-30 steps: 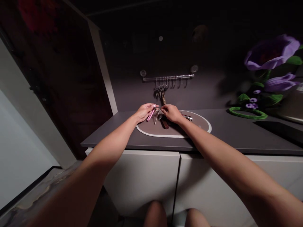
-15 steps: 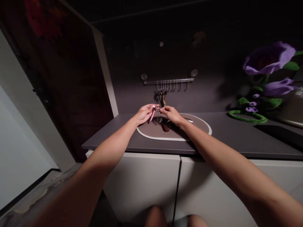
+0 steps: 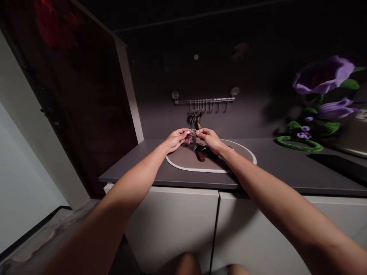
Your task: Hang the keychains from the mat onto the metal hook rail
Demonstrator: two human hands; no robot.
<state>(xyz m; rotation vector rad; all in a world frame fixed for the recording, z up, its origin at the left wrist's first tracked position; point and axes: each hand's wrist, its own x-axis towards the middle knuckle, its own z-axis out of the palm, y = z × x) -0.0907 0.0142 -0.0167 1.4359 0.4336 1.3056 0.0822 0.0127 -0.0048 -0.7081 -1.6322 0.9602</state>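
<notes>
Over the oval mat (image 3: 186,169), my left hand (image 3: 175,140) pinches a keychain with a pink strap (image 3: 189,139) and a small pale charm. A metal key ring (image 3: 194,132) stretches between my two hands. My right hand (image 3: 211,140) grips the ring's right side with thumb and fingertips. Below, a brown fob (image 3: 201,156) and other dark keys lie on the mat, partly hidden by my right hand. Behind my hands, several keys (image 3: 195,115) hang from a clear hook rail (image 3: 205,101) on the wall.
A purple artificial flower (image 3: 323,76) with a green ring base (image 3: 299,144) stands on the right of the dark counter (image 3: 275,168). White cabinet doors (image 3: 174,221) are below the counter. To the left is a dark door (image 3: 86,114).
The key ring has come into plainer view between my fingertips, and the pink strap now hangs shorter and more upright. The camera has tilted slightly upward.
</notes>
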